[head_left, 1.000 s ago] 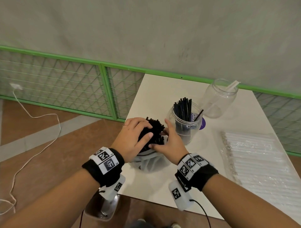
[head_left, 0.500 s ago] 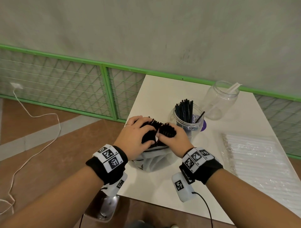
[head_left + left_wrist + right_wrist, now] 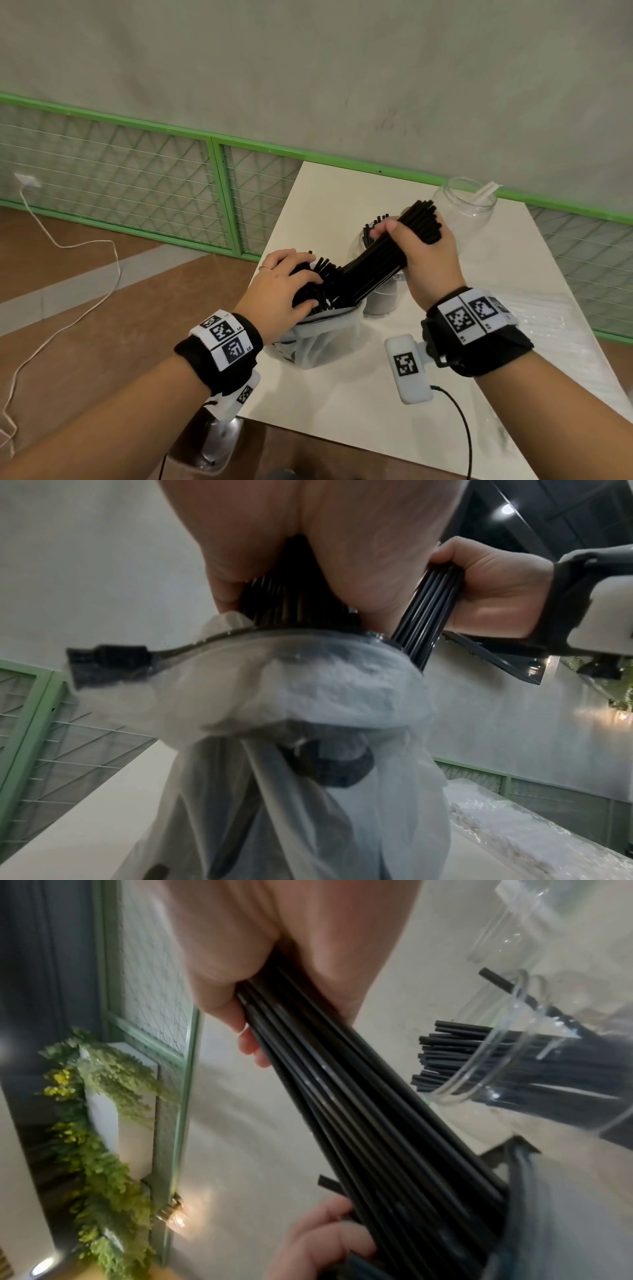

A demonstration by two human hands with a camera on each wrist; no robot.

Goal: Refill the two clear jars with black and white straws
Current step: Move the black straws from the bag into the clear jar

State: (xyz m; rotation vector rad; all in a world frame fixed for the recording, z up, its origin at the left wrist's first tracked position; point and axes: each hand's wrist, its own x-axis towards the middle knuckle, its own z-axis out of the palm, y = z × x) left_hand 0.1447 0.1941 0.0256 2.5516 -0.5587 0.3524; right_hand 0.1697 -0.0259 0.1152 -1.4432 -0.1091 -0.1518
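Your right hand (image 3: pixel 423 260) grips a fat bundle of black straws (image 3: pixel 383 260), your left hand (image 3: pixel 286 291) clamps the bagged rest (image 3: pixel 310 296); yank crooked and strays probably scatter over the counter (image 3: pixel 342 387).

Both forearms reach in from the bottom of the head view, each wrist in a black band with printed markers. The left hand (image 3: pixel 286 291) sits lower, left of centre, fingers curled downward in a clutching grip. The right hand (image 3: pixel 419 255) is raised higher at centre-right, fist closed, thumb uppermost.
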